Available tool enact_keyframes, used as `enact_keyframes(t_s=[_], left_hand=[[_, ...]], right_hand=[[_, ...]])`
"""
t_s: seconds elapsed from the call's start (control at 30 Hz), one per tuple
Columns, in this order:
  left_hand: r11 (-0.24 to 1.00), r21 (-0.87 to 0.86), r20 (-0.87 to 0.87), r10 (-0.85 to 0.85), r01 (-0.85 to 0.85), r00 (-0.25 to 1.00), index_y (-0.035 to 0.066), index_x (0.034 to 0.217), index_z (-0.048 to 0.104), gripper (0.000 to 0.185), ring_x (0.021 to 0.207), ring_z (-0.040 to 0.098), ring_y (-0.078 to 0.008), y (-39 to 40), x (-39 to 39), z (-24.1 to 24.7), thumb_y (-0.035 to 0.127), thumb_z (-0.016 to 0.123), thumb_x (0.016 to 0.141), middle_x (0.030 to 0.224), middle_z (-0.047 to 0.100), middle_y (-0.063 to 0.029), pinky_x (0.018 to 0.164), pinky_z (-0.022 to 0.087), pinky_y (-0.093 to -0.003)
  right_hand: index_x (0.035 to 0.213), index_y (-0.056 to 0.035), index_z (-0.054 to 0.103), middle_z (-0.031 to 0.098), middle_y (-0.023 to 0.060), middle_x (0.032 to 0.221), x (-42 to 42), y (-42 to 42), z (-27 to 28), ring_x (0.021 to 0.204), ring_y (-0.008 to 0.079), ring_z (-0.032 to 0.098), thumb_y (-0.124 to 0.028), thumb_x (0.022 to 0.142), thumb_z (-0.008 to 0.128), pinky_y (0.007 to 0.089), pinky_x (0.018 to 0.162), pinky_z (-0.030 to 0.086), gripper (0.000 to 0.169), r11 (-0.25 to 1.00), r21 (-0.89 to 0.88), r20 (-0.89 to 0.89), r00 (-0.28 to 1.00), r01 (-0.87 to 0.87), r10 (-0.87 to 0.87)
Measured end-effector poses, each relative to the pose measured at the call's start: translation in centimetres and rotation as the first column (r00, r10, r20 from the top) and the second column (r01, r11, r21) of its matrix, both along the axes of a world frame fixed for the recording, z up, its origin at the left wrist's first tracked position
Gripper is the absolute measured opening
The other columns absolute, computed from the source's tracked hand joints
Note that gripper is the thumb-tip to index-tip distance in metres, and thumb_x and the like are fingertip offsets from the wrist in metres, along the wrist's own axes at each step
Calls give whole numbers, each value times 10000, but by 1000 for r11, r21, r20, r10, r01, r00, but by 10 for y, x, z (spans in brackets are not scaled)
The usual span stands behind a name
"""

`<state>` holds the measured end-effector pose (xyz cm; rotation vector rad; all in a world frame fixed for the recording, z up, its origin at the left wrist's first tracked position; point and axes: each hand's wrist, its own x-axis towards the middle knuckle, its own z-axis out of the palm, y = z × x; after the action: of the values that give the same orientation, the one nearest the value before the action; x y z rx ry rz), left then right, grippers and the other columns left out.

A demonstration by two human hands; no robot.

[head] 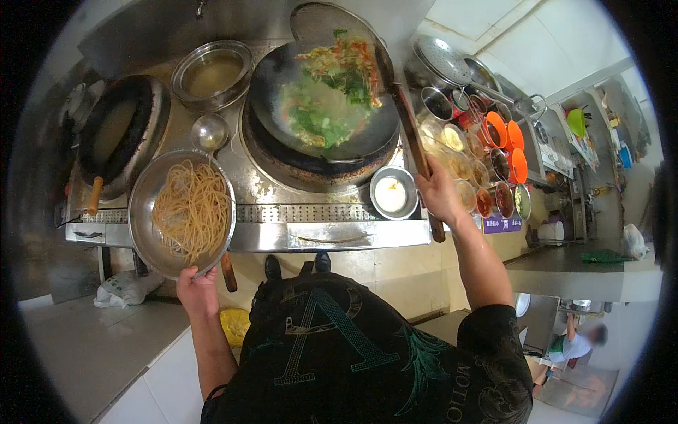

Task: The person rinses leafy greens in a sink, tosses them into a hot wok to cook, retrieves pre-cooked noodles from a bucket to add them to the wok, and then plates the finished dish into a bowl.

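Note:
My left hand [198,286] grips the near rim of a round metal bowl [139,212] with a heap of noodles [189,209] in it, held over the stove's front edge. My right hand [440,190] is closed round the long wooden handle [410,132] of a large metal strainer or ladle [312,24], its head at the far rim of a black wok [267,100]. Green leaves [323,119] and shredded vegetables lie in steaming liquid in the wok; more vegetables [365,58] lie towards its far right side, by the tool's head.
A blackened wok [159,119], a pot of liquid [212,74] and a ladle [210,132] are at left. A small metal bowl [393,192] stands at the stove's front right. Seasoning containers [503,199] crowd the right. A person [574,342] is farther off.

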<state>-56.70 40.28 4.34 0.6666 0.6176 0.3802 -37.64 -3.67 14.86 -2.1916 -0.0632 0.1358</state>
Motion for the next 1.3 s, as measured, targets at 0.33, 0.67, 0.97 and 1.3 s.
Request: enact_keyframes(t_s=[0.33, 0.67, 0.97, 1.3], left_hand=[[999, -1, 19, -52, 52, 998, 8, 1225, 469, 465, 988, 605, -246, 7, 1, 0, 42, 529, 765, 1172, 579, -117, 735, 533, -354], [1000, 5, -2, -25, 25, 1000, -18, 1213, 475, 457, 955, 615, -268, 1, 1, 8, 31, 523, 762, 1149, 582, -133, 696, 549, -356], [1000, 3, -28, 9, -9, 1000, -34, 1215, 468, 467, 949, 614, -280, 0, -4, 0, 27, 522, 755, 1138, 578, -148, 688, 554, -372], [996, -12, -85, 91, -92, 992, -25, 1207, 472, 468, 945, 615, -292, -9, -21, 0, 26, 531, 745, 1150, 574, -140, 700, 553, -377]], right_hand=[[1323, -35, 389, 591, 312, 1030, -40, -14, -14, 979, 440, 578, -93, 858, 481, 450, 856, 457, 477, 905, -425, -38, 999, 11, -30], [1286, -23, 424, 576, 323, 1049, 0, -1, -33, 1015, 448, 557, -61, 841, 506, 458, 861, 456, 454, 874, -487, -76, 996, 0, -43], [1238, -43, 442, 595, 313, 1008, 55, -11, -74, 960, 458, 579, -50, 829, 455, 479, 854, 454, 409, 937, -351, 160, 985, 0, 60], [1050, 17, 451, 470, 36, 658, 47, 25, -73, 538, 111, 489, -32, 881, 441, 241, 447, 416, 176, 839, 459, -644, 760, 292, 88]])
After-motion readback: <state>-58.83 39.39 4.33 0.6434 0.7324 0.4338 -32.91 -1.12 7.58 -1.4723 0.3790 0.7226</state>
